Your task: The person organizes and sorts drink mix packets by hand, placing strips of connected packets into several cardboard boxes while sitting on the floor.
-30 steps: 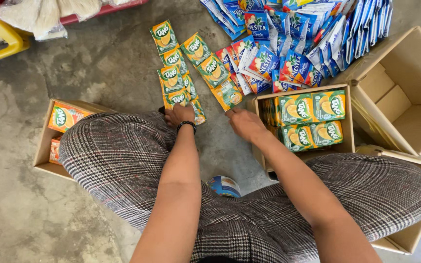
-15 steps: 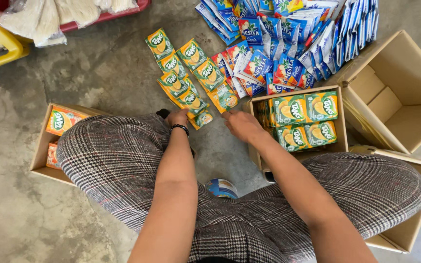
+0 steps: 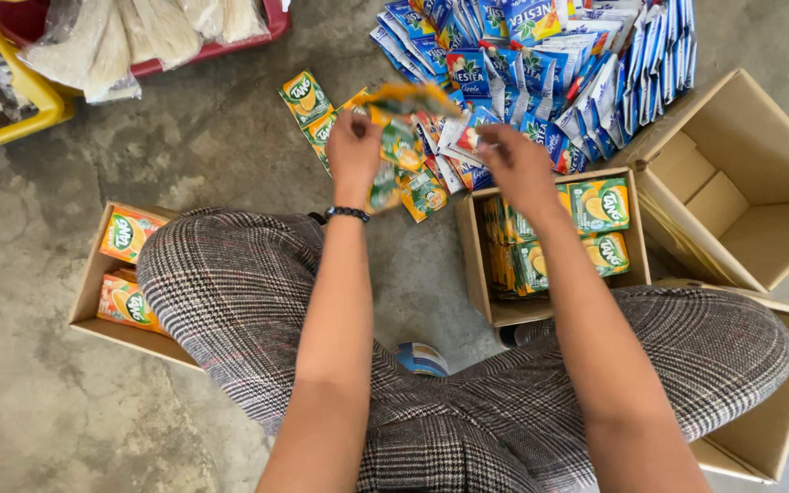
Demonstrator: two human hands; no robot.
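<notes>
Your left hand grasps a strip of joined orange and green drink powder sachets and holds it above the grey concrete floor. Your right hand is close beside the strip, over the pile of blue sachets; I cannot tell if it grips anything. Below it stands a small open cardboard box with green sachets inside.

Grey concrete floor, cardboard boxes, blue sachets, orange sachets, red tray
</notes>
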